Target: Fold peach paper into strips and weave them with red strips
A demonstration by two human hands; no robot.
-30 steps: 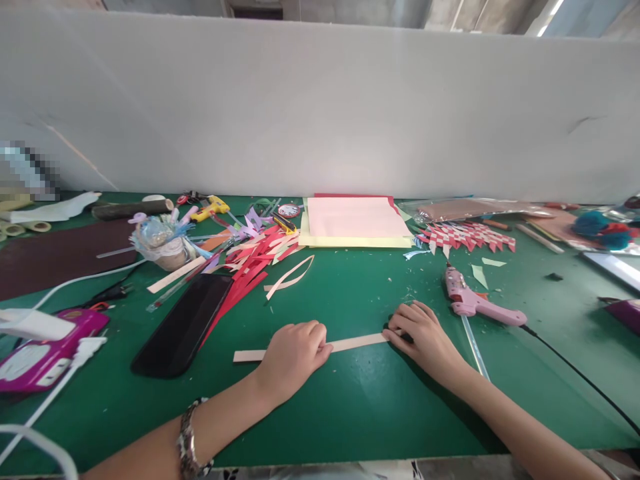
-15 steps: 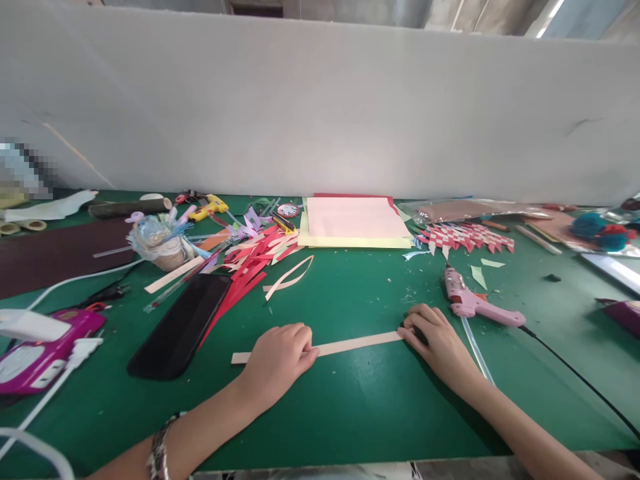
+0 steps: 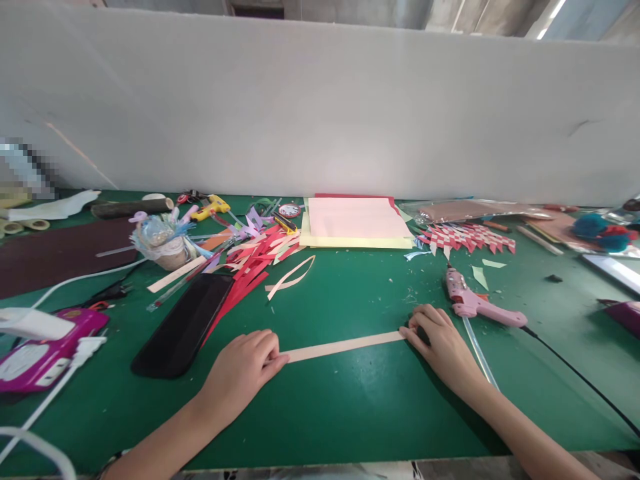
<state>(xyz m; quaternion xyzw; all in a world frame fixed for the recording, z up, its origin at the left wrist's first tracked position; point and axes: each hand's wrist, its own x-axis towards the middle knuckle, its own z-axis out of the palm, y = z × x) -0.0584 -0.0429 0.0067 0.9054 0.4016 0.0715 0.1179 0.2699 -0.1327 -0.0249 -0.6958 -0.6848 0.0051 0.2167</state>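
Fingers (image 3: 271, 345) of the left hand (image 3: 240, 370) are pinched closed on one end of a flat, pale paper strip (image 3: 345, 347); the right hand (image 3: 443, 341) is closed on its other end, over a dark patch (image 3: 423, 335) I cannot make out; the strip runs straight above the smooth green tabletop (image 3: 350, 423); I see a glossy black slab (image 3: 183, 327) near the left hand, a rounded pink glue gun (image 3: 483, 309) near the right.

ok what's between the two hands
A pale strip spans the gap in the head view, slanting up from the left hand to the right hand, with green table around it.
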